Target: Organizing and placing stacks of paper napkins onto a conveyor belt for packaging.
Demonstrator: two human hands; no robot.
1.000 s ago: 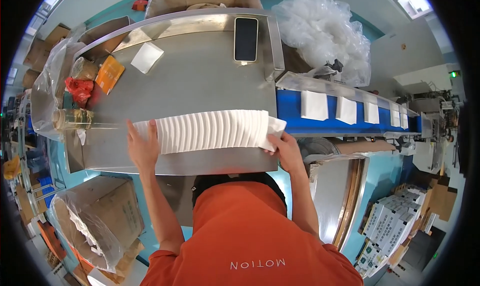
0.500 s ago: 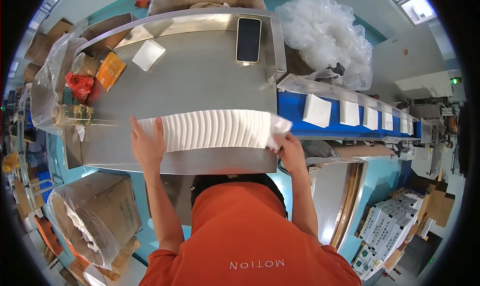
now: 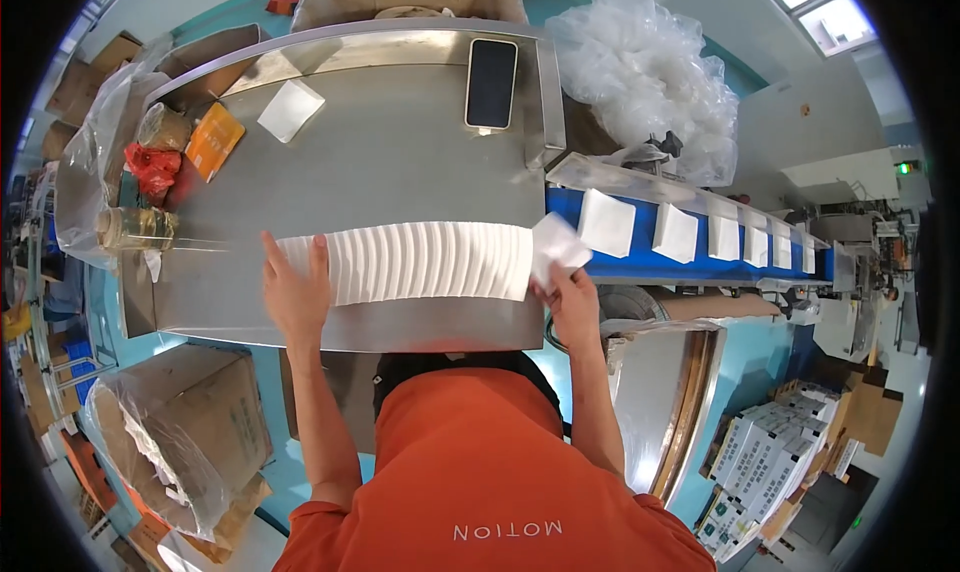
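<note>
A long row of white folded napkins (image 3: 430,262) stands on edge, packed face to face, along the near part of the steel table (image 3: 380,162). At its left end is my left hand (image 3: 297,297), its thumb and fingers on either side of the end napkins. My right hand (image 3: 574,307) pinches a white folded napkin (image 3: 560,250), slightly blurred, at the row's right end. To the right, several more white napkins, the nearest one (image 3: 606,224) the largest in view, lie spaced out on a blue conveyor belt (image 3: 640,262).
A phone (image 3: 491,84) lies at the table's far right, and a single white napkin (image 3: 291,111) at its far left. Near the left edge are an orange packet (image 3: 214,142), a red crumpled bag (image 3: 153,172) and a tape roll (image 3: 137,229). A cardboard box (image 3: 185,422) stands at lower left.
The napkin in my right hand has tilted upright and come off the row's right end. Napkins on the belt have moved left, toward the table. My left hand stays at the row's left end.
</note>
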